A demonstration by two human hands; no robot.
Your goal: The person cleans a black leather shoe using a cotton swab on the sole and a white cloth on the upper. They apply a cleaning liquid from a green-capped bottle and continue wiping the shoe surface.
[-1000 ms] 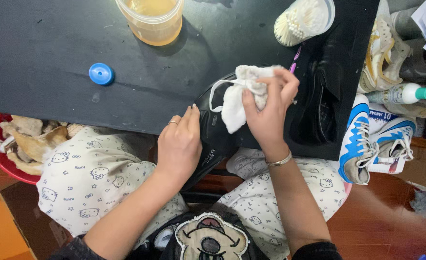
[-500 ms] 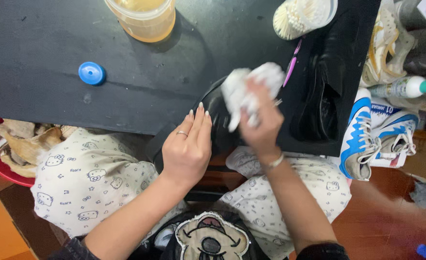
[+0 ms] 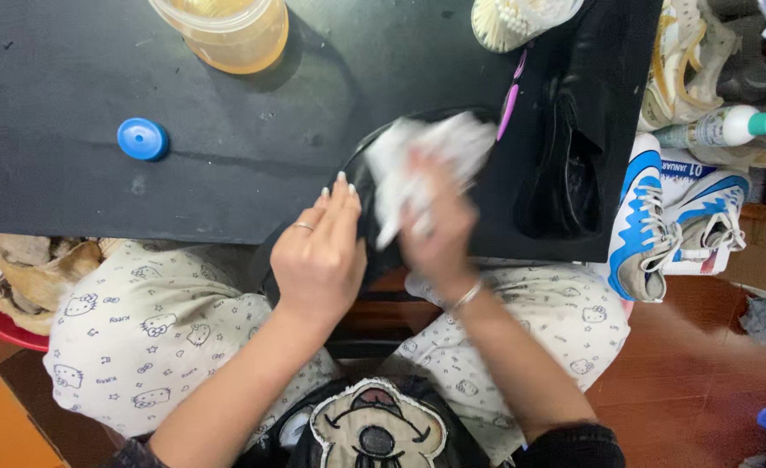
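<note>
Our right hand [image 3: 435, 230] is closed around a crumpled white cloth [image 3: 418, 156] — the fingers curl tight over the wad, and the hand is blurred, so we cannot make out single fingertips. The cloth bulges out above and to the left of that grip and presses on the black shoe [image 3: 374, 217], which lies over the near edge of the dark counter [image 3: 71, 191] and above our lap.

Our left hand [image 3: 318, 260] lies flat on the shoe just left of the cloth-holding grip, fingers straight and close together, a ring on one of them — it clasps nothing, only rests against the shoe's side.

To the right of the grip, a second black shoe [image 3: 574, 165] lies on the counter. Further right, off the counter's edge, stands a blue and white sneaker [image 3: 639, 230]. Above the grip sits a tub of cotton swabs [image 3: 513, 17]. Well to the left we see a blue bottle cap [image 3: 142, 139], and up from it a clear container of yellowish liquid [image 3: 227, 35].
</note>
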